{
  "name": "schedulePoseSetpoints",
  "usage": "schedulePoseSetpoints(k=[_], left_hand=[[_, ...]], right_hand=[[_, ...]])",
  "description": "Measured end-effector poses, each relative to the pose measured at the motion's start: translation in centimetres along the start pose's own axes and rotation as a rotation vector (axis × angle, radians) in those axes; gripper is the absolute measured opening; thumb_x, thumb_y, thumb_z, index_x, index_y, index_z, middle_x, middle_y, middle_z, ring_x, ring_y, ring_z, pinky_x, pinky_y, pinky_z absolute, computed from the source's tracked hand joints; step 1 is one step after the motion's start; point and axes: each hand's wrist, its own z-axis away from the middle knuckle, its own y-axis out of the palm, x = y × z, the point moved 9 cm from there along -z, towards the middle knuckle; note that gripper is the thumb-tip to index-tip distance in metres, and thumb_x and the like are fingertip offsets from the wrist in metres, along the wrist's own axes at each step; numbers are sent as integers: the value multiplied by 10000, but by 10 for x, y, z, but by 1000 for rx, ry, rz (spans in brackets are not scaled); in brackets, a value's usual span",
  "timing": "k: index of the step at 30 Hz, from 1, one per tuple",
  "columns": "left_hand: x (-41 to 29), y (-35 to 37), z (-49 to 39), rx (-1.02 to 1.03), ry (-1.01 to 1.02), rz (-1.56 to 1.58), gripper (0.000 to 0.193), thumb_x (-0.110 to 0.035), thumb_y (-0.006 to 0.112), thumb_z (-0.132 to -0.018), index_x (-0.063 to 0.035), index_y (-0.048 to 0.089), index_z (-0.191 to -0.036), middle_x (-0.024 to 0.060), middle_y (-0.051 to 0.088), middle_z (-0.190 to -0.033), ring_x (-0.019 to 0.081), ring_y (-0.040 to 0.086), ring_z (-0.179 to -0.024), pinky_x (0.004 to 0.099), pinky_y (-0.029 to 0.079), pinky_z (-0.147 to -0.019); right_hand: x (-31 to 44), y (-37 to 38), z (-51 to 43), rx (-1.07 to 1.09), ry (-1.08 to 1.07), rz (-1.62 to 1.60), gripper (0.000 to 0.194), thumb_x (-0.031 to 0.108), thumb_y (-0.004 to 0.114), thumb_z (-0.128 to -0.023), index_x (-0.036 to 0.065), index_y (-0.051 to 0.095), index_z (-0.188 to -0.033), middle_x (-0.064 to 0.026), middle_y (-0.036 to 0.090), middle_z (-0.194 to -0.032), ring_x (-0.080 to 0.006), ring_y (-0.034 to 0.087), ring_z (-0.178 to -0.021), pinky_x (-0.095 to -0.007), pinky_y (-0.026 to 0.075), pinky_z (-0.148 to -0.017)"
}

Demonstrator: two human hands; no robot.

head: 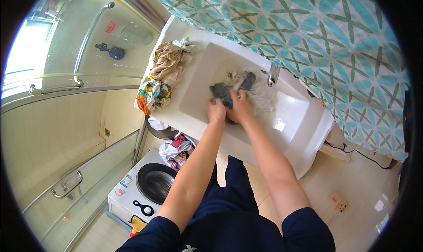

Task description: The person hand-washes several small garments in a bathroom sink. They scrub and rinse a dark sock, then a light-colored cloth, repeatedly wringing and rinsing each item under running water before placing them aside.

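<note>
In a white sink basin [195, 86] both of my hands grip a wet dark grey cloth [219, 90]. My left hand [216, 110] pinches its near left edge. Fingers of my right hand [240, 106] lie over its right side. Just beyond them, another grey piece [248, 80] sits beside a pale cloth [235, 80]; whether the grey pieces are joined, I cannot tell. Cloudy water surrounds the cloth. A chrome faucet [273, 75] stands at the basin's far right side.
On the sink's left ledge lie a beige garment [166, 60] and a multicoloured printed cloth [154, 95]. Below left is a white washing machine [125, 182] near piled laundry [175, 151]. A patterned curtain [297, 30] hangs along the far side; glass shower doors [109, 53] stand left.
</note>
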Motion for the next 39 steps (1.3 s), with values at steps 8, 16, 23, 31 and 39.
schedulePoseSetpoints(k=[8,16,23,31,39], left_hand=[[1,45,14,362,-254,425,598,-639,564,-989,-281,484,-1460,57,619,-1349,265,632,-1110,520,546,-881],[-46,46,-22,612,-177,349,361,-383,684,-1010,-32,704,-1090,107,737,-881,266,730,-774,425,613,-699],[-16,47,-5,484,-191,511,335,-405,533,-1080,-110,692,-1083,28,734,-989,208,704,-854,378,597,-765],[-40,32,24,479,-219,622,352,-448,518,-1023,-151,686,-1112,39,707,-1128,252,649,-1074,466,515,-912],[-15,19,8,346,-161,175,616,-427,541,-1023,-325,338,-1595,111,525,-1401,297,525,-1234,566,477,-918]], right_hand=[[-23,38,-9,-177,277,-945,563,106,650,-856,99,578,-1414,-275,568,-1414,-463,607,-1232,-455,511,-1015],[44,-8,53,-158,-152,-776,488,401,711,-958,-40,675,-1164,-265,745,-1023,-400,731,-969,-447,550,-846],[4,-5,-32,-264,93,-432,470,426,620,-994,-25,753,-992,-322,692,-898,-484,693,-859,-503,535,-740],[-55,-30,-41,-611,86,-234,361,325,540,-1071,8,704,-1018,-261,707,-973,-452,693,-960,-537,521,-782],[-35,-28,-2,-211,94,6,463,237,705,-895,227,638,-1353,-227,535,-1344,-434,605,-1199,-499,536,-975]])
